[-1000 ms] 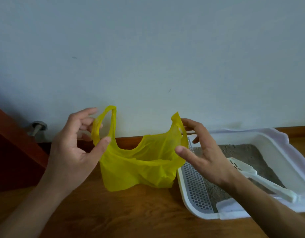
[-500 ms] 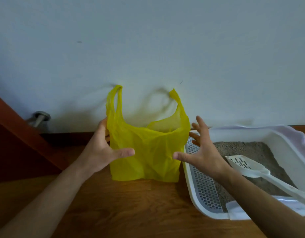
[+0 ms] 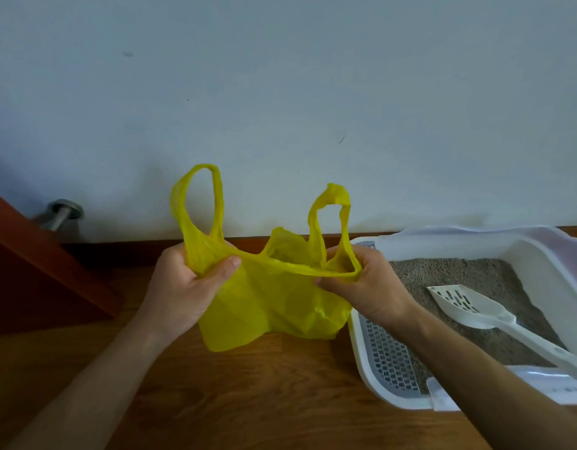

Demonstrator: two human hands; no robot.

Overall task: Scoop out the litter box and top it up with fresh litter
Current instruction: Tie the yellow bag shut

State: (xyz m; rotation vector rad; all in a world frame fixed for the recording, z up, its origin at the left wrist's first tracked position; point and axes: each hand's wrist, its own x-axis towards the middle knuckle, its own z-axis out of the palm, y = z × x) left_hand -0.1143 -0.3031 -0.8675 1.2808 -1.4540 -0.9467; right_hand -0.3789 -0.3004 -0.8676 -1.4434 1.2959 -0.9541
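Note:
A thin yellow plastic bag [image 3: 274, 306] hangs just above the wooden floor, its mouth stretched wide and both handle loops standing up. My left hand [image 3: 186, 287] grips the bag's left rim below one loop. My right hand [image 3: 361, 287] pinches the right rim below the other loop. To the right stands a white litter box [image 3: 537, 254] holding grey litter [image 3: 459, 274]. A white slotted scoop [image 3: 475, 306] lies in it, head on the litter and handle over the near rim. A grey perforated step [image 3: 387, 362] lines the box's left end.
A pale wall [image 3: 280, 92] rises directly behind, with a dark baseboard along its foot. A metal door stop [image 3: 64, 212] sticks out of the wall at left, above a reddish-brown wooden panel [image 3: 37, 264]. Wooden floor [image 3: 248, 401] spreads in front.
Both hands, apart from the bag's sides half a second ago, have closed on its rim and pulled the mouth open. The bag sits lower and wider.

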